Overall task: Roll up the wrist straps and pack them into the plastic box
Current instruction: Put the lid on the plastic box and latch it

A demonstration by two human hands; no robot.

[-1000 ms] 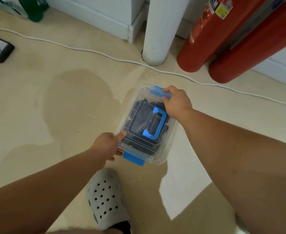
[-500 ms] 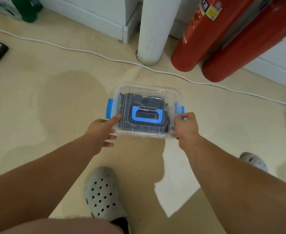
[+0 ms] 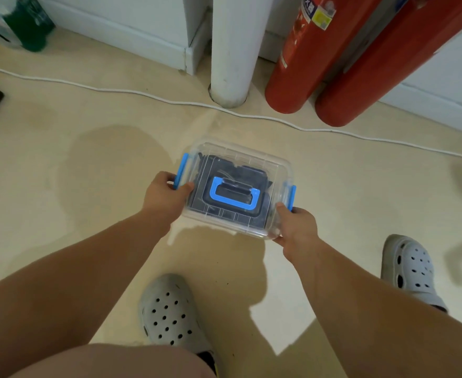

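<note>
The left hand (image 3: 165, 199) and right hand (image 3: 296, 227) gripped opposite ends of the lidded box (image 3: 240, 155), curled at its blue latches (image 3: 182, 170); dark straps (image 3: 202, 170) lay inside.

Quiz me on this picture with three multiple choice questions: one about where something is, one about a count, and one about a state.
1. Where does the white cable run?
A. Across the floor between the box and the fire extinguishers
B. Over the box
C. Under a shoe

2. How many red fire extinguishers are there?
A. One
B. Two
C. Four

3. What state is the lid in?
A. Lying on the floor
B. Propped half open
C. Closed on the box

Answers:
1 A: the cable lies beyond the box and in front of the extinguishers.
2 B: two red cylinders show side by side.
3 C: the lid, with its blue handle, sits flat on the box, while the left hand and right hand hold the box's ends.
</note>
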